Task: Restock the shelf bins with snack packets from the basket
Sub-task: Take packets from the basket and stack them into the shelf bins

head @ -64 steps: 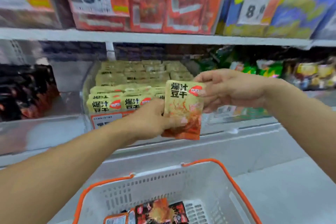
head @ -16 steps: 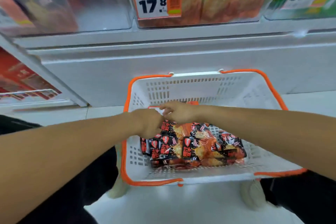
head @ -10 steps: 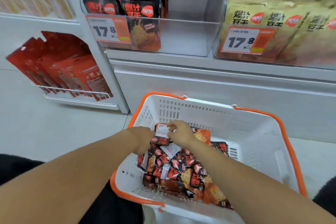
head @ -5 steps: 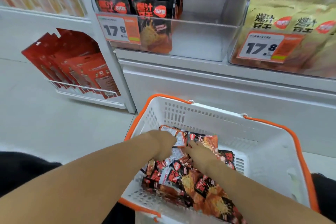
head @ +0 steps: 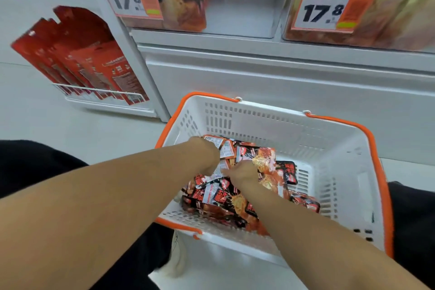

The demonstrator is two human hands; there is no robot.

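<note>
Head view: both forearms reach down into the basket (head: 334, 148). The left hand (head: 207, 153) grips upright packets (head: 226, 198) at the pile's far end; the right hand (head: 242, 172) rests on the pile, its grip hidden. The pile is too jumbled to count. The basket's right half is bare. Two bins above: black (head: 244, 4), half bare, and yellow (head: 381, 19).

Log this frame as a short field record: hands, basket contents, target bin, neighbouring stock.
left hand: down in basket, on black-and-red packets, grip unclear
right hand: down in same pile, grip unclear
basket: white, orange handles, on floor
packets: heaped at near-left of basket
black-packet bin: partly filled, tag 17.8
yellow-packet bin: full, tag 17.8
red boxes: in wire rack, left
</note>
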